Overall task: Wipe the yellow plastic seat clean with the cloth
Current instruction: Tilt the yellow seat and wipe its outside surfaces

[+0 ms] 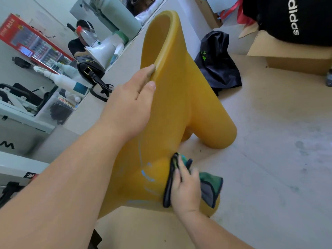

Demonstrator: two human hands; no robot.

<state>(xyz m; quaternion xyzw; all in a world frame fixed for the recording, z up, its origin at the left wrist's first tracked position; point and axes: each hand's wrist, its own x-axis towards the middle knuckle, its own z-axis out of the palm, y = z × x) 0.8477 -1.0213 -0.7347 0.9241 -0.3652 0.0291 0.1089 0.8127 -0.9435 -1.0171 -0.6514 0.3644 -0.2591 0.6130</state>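
The yellow plastic seat (179, 105) fills the centre of the frame, on the floor (269, 159). The left hand (131, 106) grips its rim; the right hand (186, 191) presses the dark green cloth (210, 187) against its lower part with curled fingers.

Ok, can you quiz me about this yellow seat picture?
1. True or false: the left hand holds the rim of the seat.
2. Which holds the cloth against the seat? A. left hand B. right hand
3. Fill in: the marks beside the cloth are ____.

Key: 1 true; 2 B; 3 blue.
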